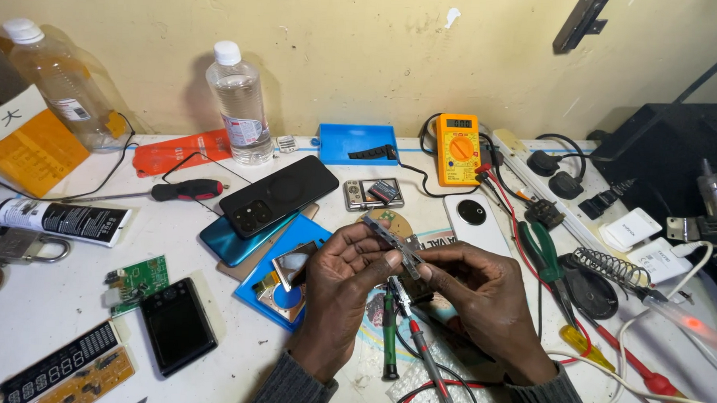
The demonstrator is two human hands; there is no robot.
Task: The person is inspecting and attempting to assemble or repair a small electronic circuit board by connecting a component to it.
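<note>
Part: I see 1 thin grey metal strip (395, 244), tilted, just in front of the black phone (279, 195).
Left hand (341, 292): fingertips pinched on its upper end.
Right hand (482, 297): fingers closed around its lower end.

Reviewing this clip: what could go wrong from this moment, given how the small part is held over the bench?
1. The thin metal strip is pinched only by the fingertips of the left hand and right hand; it may slip into the clutter.
2. The soldering iron lies near the right hand with its tip glowing: possible burn.
</note>
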